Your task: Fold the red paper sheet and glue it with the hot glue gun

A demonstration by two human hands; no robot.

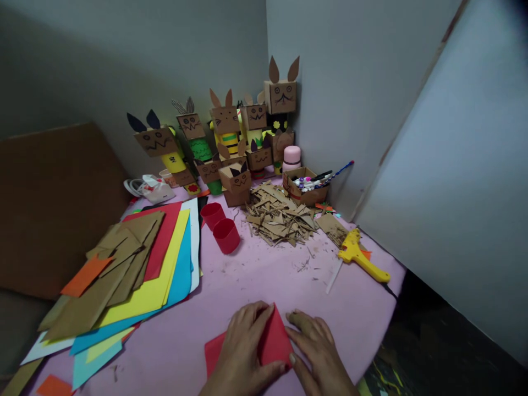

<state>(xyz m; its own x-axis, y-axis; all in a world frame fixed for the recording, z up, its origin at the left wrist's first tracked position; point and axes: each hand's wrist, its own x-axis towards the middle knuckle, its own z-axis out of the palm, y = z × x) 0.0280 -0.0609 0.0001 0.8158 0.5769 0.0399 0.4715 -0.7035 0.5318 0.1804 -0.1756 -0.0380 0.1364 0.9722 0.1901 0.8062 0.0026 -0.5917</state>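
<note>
The left hand [247, 346] lies over a sheet of red paper [274, 338], its thumb spread wide of its fingers with red showing between. The right hand [317, 346] is loosely curled, thumb and forefinger at the paper's right edge; whether they pinch it I cannot tell. The paper is at the bottom middle of the pink tablecloth [264, 275], one corner pointing away from the person, towards the cardboard scraps [280, 217]. Its far edge slants from nearer on the left to farther on the right. The left hand and the picture's bottom edge hide the near part, so its long axis cannot be settled. Both wrists are cut off too.

Beyond, two red paper rings [226, 236] stand close together. To the right lies a yellow glue gun [363, 257], nozzle towards the left, its cord running off the table. On the left, cardboard pieces [124, 269] partly cover coloured sheets [136, 307]. At the back, cardboard figures [235, 179] overlap, some mostly hidden; the dark mark on the leftmost one's yellow body is too small to make out, as is any lettering on the pens [307, 183].
</note>
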